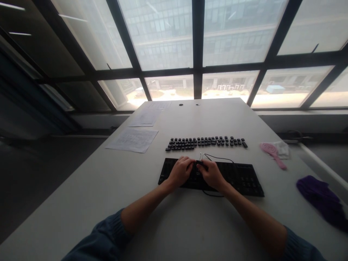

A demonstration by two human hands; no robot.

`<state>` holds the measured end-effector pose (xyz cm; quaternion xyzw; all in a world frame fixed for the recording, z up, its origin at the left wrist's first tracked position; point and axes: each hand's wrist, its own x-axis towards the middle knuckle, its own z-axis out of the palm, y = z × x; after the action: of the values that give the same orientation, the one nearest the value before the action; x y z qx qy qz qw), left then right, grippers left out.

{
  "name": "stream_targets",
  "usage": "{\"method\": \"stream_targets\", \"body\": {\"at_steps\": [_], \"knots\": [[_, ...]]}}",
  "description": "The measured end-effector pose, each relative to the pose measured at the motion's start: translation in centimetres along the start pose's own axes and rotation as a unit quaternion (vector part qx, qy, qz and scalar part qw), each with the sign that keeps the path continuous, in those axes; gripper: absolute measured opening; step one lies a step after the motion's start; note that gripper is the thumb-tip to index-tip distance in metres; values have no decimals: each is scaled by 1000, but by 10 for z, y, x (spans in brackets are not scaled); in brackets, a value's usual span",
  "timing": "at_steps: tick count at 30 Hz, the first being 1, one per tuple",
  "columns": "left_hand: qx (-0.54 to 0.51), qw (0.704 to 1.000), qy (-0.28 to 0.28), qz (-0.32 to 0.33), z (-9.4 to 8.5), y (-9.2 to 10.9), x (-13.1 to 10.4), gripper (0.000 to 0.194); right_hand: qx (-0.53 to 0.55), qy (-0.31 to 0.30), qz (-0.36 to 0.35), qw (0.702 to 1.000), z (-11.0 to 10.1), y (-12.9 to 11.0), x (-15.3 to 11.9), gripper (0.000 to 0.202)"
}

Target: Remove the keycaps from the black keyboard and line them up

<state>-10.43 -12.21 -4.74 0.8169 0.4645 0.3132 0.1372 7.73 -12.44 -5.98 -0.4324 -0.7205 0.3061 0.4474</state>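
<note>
Over the middle of a black keyboard (241, 177), both hands meet with their fingertips drawn together. My left hand (181, 170) is closed, its fingertips at a small dark piece between the hands. My right hand (212, 174) pinches the same piece from the other side. Two thin, pale wire prongs stick up from it, so it looks like a wire keycap puller (201, 156). Its lower part is partly hidden by the fingers. Behind the keyboard, many loose black keycaps (206, 142) lie in rows. The keyboard's left and middle parts are dark and hard to make out.
Paper sheets (133, 140) lie at the left of the white table (130, 203). Toward the right edge are a pink hairbrush (273, 154), a whitish packet (283, 149) and a purple cloth (320, 199). A black cable (217, 157) loops behind the keyboard. Windows stand beyond.
</note>
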Motion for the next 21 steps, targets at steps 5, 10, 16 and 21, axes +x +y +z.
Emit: {"method": "stream_targets", "body": {"at_steps": [5,10,16,21], "knots": [[-7,1000,5,-7,3,-2,-3,19,7,-33,-7,999,-2,-2,0,18],[-13,1000,7,-4,4,-3,-4,19,-33,-63,-52,996,-1,-3,-4,17],[-24,999,-32,9,-5,3,-5,22,-52,-45,-53,996,0,3,-8,18],[-31,993,-102,53,-7,7,-8,14,-41,-42,-56,997,0,6,-9,20]]}}
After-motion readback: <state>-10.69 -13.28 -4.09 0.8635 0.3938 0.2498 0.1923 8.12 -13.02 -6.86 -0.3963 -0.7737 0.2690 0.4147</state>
